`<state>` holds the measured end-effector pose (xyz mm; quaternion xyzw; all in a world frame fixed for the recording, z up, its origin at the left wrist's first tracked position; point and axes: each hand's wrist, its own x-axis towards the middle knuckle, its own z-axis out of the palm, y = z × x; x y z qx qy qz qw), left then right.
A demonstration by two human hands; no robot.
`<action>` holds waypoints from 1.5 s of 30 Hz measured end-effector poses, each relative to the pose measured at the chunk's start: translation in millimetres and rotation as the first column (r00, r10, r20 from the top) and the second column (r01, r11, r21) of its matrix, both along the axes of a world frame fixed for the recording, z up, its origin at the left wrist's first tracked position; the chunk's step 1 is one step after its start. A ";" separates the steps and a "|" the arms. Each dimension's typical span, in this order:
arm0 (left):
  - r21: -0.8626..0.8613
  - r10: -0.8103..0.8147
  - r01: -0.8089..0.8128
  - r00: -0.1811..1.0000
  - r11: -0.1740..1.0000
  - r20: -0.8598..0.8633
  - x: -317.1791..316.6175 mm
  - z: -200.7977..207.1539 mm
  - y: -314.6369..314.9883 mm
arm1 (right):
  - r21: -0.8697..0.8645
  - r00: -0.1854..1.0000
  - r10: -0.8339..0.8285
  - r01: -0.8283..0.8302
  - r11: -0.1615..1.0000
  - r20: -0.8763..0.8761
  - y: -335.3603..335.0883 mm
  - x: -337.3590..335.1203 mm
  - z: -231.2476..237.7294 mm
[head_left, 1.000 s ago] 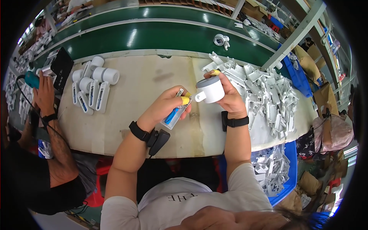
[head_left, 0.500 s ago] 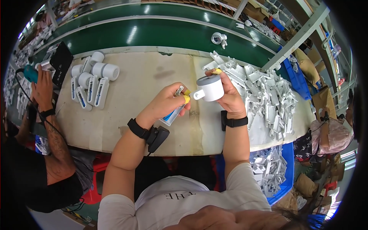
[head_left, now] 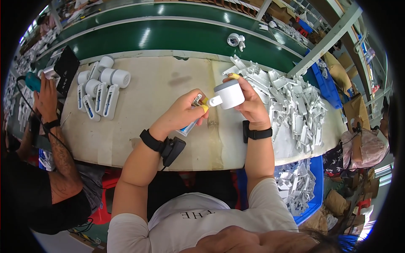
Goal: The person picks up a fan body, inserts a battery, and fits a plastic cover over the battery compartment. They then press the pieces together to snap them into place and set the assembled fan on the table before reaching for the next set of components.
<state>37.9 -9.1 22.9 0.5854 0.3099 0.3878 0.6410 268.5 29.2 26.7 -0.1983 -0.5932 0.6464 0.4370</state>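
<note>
Over the middle of the table, my right hand (head_left: pixel 254 104) grips a white cylindrical head (head_left: pixel 232 96) with a grey top rim and a short side stub. My left hand (head_left: pixel 182 112) is closed round a white handle shell (head_left: pixel 187 129) with a blue strip inside; my fingers cover much of it. The head's stub points left and meets the handle's upper end at my left fingertips. Whether the two are joined, I cannot tell. Yellow wraps show on fingers of both hands.
Several white heads with handles (head_left: pixel 110 101) lie at the table's left. A heap of white shells (head_left: pixel 295 105) covers the right side. A blue bin (head_left: pixel 317 185) of parts stands below. Beyond runs a green conveyor (head_left: pixel 181 42). At left, a co-worker's hand (head_left: pixel 47 99) holds a teal tool (head_left: pixel 32 81).
My right hand has brought the white head slightly left and up, so its stub now meets the handle at my left fingers. My left hand has hardly moved.
</note>
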 end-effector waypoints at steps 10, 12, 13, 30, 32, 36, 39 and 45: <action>0.052 0.080 -0.075 0.990 0.996 -0.115 1.2 -8.7 3.2 | -0.002 0.997 -0.064 0.064 0.998 0.039 -4.4 -3.7 3.5; 0.080 0.089 -0.079 0.986 0.994 -0.138 1.6 -9.6 3.4 | 0.012 0.997 -0.074 0.073 0.997 0.028 -5.2 -3.3 3.4; 0.080 0.088 -0.078 0.987 0.994 -0.138 2.2 -8.9 2.6 | 0.027 0.996 -0.083 0.083 0.996 0.017 -5.8 -2.8 3.5; 0.187 0.110 -0.048 0.935 0.981 -0.338 12.6 -4.4 -4.4 | 0.205 0.921 -0.235 0.177 0.963 0.312 -18.9 -11.6 16.2; 0.131 0.078 -0.039 0.948 0.991 -0.308 10.9 -6.8 -3.5 | 0.143 0.921 -0.244 0.210 0.967 0.304 -17.8 -15.2 15.7; 0.021 0.035 -0.031 0.979 0.999 -0.200 11.9 -7.2 -4.1 | 0.114 0.928 -0.243 0.219 0.969 0.282 -14.8 -17.3 12.7; -0.025 0.022 -0.026 0.991 0.999 -0.131 11.9 -10.2 -3.1 | 0.094 0.924 -0.243 0.225 0.970 0.294 -15.1 -17.7 12.4; -0.105 -0.029 0.025 0.999 0.994 -0.038 16.2 -14.9 4.0 | 0.109 0.914 -0.268 0.246 0.963 0.303 -13.7 -13.6 9.2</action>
